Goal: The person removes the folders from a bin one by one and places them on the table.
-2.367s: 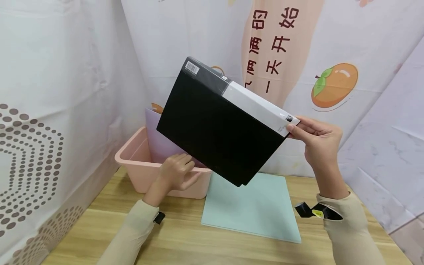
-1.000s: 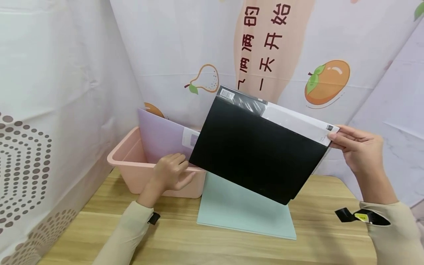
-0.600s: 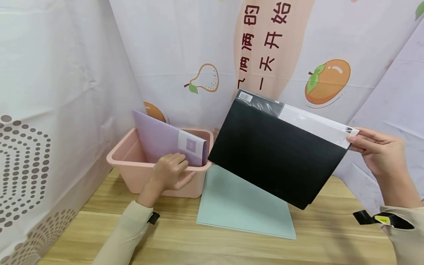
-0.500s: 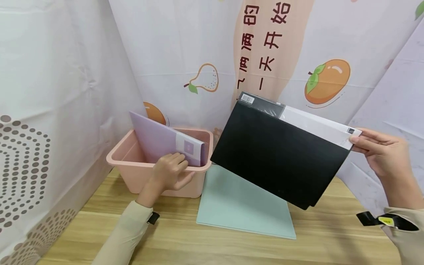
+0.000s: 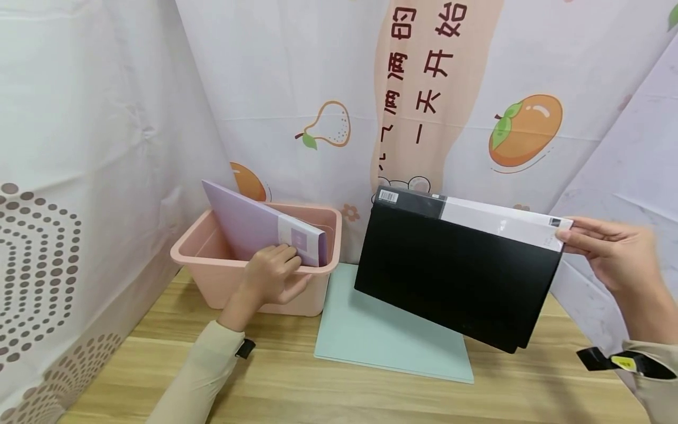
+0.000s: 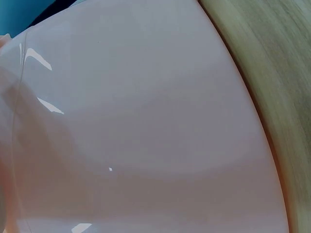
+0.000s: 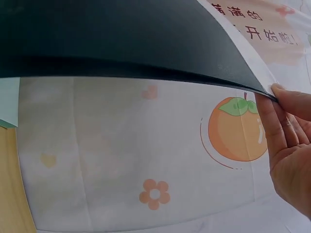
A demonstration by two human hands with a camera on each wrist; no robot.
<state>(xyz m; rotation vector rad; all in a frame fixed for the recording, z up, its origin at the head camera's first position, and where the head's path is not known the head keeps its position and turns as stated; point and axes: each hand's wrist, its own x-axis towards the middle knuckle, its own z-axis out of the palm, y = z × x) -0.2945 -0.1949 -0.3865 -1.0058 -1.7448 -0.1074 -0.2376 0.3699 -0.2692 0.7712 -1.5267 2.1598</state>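
Pinching the black folder at one spine end, right hand holds it right of the pink bin; left hand grips bin rim. Risk: one-ended hold, folder's weight could twist it loose.

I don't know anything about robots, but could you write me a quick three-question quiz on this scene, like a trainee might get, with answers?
1. Which hand holds the black folder?
2. True or false: the purple folder lies flat on the table.
3. What colour is the flat item lying on the table beside the pink bin?
A) Red
B) Pale green
C) Yellow

Key:
1. The right hand, by a corner.
2. False: the purple folder leans inside the pink bin.
3. B.
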